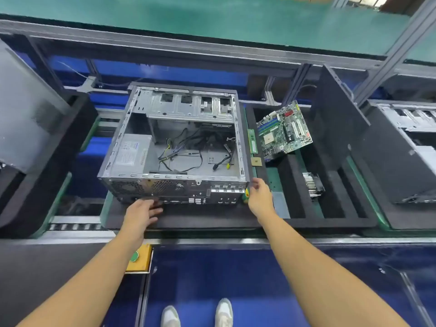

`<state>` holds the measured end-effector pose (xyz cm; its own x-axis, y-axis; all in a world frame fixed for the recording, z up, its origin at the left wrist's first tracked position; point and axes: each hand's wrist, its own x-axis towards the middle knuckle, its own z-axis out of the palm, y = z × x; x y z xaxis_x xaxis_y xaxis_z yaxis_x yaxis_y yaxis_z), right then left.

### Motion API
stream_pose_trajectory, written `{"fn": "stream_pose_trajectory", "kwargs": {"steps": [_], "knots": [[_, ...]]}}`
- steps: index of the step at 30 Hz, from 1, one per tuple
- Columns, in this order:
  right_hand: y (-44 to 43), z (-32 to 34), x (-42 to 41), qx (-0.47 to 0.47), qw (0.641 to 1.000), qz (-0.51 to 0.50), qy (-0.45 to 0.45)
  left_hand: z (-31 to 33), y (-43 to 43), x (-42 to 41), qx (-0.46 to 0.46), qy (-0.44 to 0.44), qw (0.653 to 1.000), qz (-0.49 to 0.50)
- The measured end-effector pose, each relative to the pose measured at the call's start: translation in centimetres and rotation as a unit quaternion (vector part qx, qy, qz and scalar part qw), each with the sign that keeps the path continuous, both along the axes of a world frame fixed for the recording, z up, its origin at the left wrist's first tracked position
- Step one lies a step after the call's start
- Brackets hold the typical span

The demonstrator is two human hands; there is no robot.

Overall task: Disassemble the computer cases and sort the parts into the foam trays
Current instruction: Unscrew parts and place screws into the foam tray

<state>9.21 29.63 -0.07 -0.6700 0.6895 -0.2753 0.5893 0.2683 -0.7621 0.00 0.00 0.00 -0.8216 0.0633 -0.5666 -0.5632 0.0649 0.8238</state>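
An open computer case (174,142) lies on its side on a black foam pad, with its power supply (132,153) at the left and loose cables (188,149) inside. My left hand (144,212) reaches to the case's rear panel at the lower left, fingers relaxed and spread. At the case's lower right corner my right hand (259,197) touches the edge with loosely bent fingers. The black foam tray (330,220) to the right holds a green motherboard (284,131) leaning in a slot, a memory stick (252,141), a CPU chip (256,161) and a heatsink (312,185).
A side panel (339,123) stands upright in the foam tray's right part. Another case (410,138) sits at the far right and a grey one (26,109) at the left. A yellow box with a green button (138,258) is on the bench's front rail.
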Motion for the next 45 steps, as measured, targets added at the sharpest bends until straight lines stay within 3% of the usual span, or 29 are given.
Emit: {"fn": "stream_pose_trajectory", "kwargs": {"steps": [3,7,11,14,19,22,25,28,34,40,43,45], "knots": [[0.4,-0.7,-1.8,0.069,0.991,0.082,-0.077,-0.5,0.1,-0.5,-0.013,0.005,1.0,0.001],[1.0,-1.5,-3.0,0.128,0.974,0.093,-0.165,-1.1,0.0,-0.6,-0.022,-0.002,1.0,-0.009],[1.7,-1.9,-3.7,0.09,0.972,0.125,-0.178,-1.4,-0.1,-0.6,-0.024,-0.001,0.999,-0.031],[1.7,-2.0,-3.7,0.021,0.983,0.105,-0.151,-1.4,-0.3,-0.3,-0.033,-0.001,0.999,-0.042],[0.9,-1.5,-2.1,-0.149,0.988,-0.021,-0.046,-1.3,0.3,0.0,-0.036,-0.009,0.998,-0.054],[0.5,-0.3,-1.3,-0.265,0.961,-0.075,0.023,-1.2,1.0,0.5,-0.034,-0.017,0.997,-0.066],[0.7,0.7,-0.2,-0.378,0.91,-0.142,0.092,-1.1,2.0,1.2,-0.024,-0.024,0.997,-0.076],[0.9,1.8,1.3,-0.453,0.871,-0.138,0.132,-0.9,3.2,2.0,-0.014,-0.027,0.996,-0.08],[-0.2,4.4,3.2,-0.448,0.864,-0.075,0.217,0.4,5.1,3.4,0.012,-0.019,0.997,-0.077],[-2.8,7.9,3.0,-0.498,0.82,0.071,0.274,2.6,4.4,4.5,0.045,0.019,0.996,-0.072],[-5.8,8.7,2.6,-0.477,0.827,0.137,0.262,3.8,2.5,4.5,0.014,0.096,0.993,-0.071],[-8.4,8.9,2.6,-0.464,0.835,0.154,0.251,4.6,0.1,3.9,-0.072,0.21,0.972,-0.077]]}}
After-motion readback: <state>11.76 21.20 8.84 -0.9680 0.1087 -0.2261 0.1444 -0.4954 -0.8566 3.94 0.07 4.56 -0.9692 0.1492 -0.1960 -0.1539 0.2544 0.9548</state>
